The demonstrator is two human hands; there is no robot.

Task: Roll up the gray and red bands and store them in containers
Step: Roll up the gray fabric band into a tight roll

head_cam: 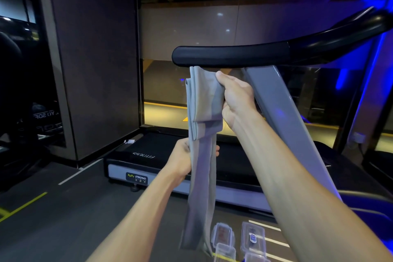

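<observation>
Both forearms reach up and forward from the lower edge. The right hand (pixel 235 93), raised toward one o'clock just below the treadmill handlebar (pixel 229 55), clenches the folded top of the gray band (pixel 202 155), thumb over the fabric. The left hand (pixel 187 158), lower at six o'clock from the right, wraps its fingers round the hanging length. The band drops toward clear plastic containers (pixel 238 238) on the floor (pixel 85 208) at five o'clock.
</observation>
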